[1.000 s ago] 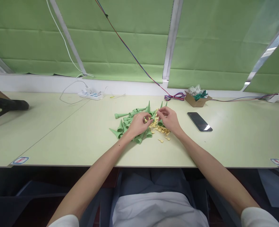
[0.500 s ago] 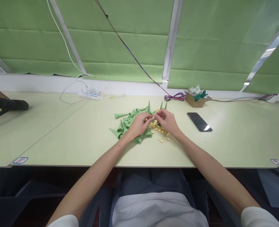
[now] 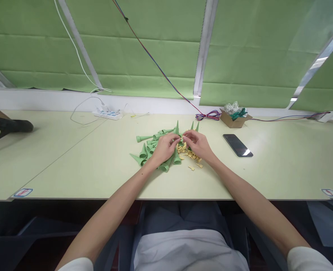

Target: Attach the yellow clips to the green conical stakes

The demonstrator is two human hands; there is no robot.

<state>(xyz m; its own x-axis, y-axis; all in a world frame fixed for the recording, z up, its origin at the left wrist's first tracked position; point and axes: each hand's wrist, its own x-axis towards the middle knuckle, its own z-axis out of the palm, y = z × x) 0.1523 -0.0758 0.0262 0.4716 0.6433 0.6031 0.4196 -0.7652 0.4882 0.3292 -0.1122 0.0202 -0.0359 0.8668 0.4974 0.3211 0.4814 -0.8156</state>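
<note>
My left hand (image 3: 166,147) is closed, thumb and fingers pinched, over the right side of a pile of green cone-shaped plastic parts (image 3: 143,151). What it grips is mostly hidden by the fingers. Facing it, my right hand (image 3: 198,143) pinches a small pale yellow piece (image 3: 182,139) at its fingertips; the two sets of fingertips nearly meet. Below them lies a heap of small yellow plastic pieces (image 3: 186,150), with a few loose ones (image 3: 191,168) nearer the front edge. Several green cones stand point up behind the hands, such as one cone (image 3: 177,128).
A black phone (image 3: 237,145) lies right of my right hand. Behind it stands a small cardboard box (image 3: 234,121) holding clear plastic and a green item. A coiled red-and-blue cable (image 3: 208,115) and a white power strip (image 3: 108,114) lie along the back of the table (image 3: 78,169).
Both hands stay over the pile, with only slight shifts at the fingertips. The right fingertips have moved a little left. The pile looks the same.
</note>
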